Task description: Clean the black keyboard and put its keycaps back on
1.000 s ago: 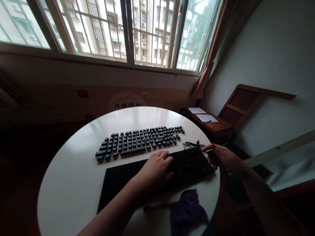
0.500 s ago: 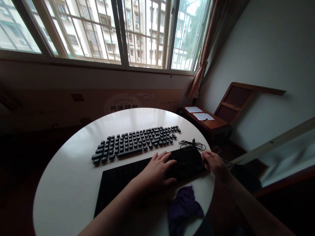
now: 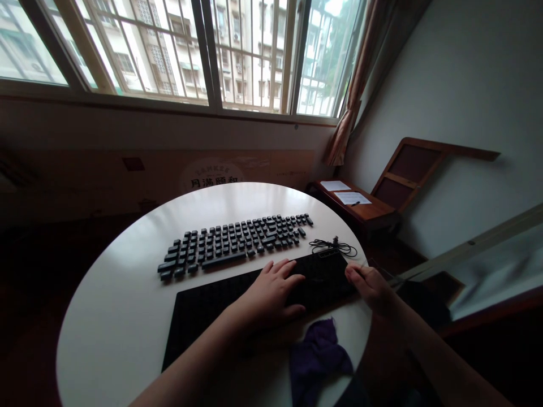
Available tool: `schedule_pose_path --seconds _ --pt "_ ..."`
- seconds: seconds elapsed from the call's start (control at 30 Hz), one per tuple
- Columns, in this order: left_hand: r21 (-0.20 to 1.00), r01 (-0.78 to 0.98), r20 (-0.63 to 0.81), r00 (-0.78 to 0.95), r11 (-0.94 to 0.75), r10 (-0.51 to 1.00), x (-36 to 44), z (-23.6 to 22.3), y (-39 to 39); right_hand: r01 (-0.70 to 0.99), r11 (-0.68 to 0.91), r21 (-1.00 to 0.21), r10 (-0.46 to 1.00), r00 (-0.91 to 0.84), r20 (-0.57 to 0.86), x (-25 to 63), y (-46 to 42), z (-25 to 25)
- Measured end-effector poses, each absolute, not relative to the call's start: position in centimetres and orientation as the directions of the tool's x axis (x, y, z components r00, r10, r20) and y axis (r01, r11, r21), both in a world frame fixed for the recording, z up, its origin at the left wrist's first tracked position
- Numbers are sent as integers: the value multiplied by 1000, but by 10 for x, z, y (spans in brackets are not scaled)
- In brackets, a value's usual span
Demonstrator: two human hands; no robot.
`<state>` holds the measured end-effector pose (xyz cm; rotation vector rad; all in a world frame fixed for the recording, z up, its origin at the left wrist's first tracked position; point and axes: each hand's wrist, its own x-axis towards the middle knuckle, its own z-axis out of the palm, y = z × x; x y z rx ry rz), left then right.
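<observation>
My left hand lies on a black keyboard body, fingers spread. At the keyboard's right end my right hand is closed, with thumb and fingers pinched together. A thin wire tool, like a wire keycap puller, sticks out from that hand; most of it is hidden by the fingers. Beyond the keyboard body, dark keycaps lie loose in rows in keyboard order. The keyboard's coiled cable rests by its far right corner. Too dark to make out is the detail on the keyboard's surface.
All this is on a round white table, its edge close to my right hand. A crumpled purple cloth lies near me. To the right stands a wooden chair bearing papers and a pen. A barred window is ahead.
My right hand has turned slightly at the keyboard's right end, and the wire tool shows less clearly. My left hand stays in place. The view has shifted a little.
</observation>
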<state>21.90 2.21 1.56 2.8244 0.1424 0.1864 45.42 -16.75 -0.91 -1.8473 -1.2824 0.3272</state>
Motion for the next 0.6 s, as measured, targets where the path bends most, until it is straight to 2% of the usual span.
schedule_pose_path --seconds 0.07,0.17,0.4,0.6 --pt "307 84 105 987 -948 122 219 16 22 705 -151 -693 843 458 282 448 -172 -11" --pt "307 86 102 987 -948 123 220 16 21 717 -192 -670 792 517 326 438 -176 -15" --pt "306 103 76 988 -946 132 221 18 22 655 -132 -744 627 636 449 429 -180 -34" --pt "300 124 59 987 -946 149 222 20 21 544 -46 -838 598 687 413 435 -180 -42"
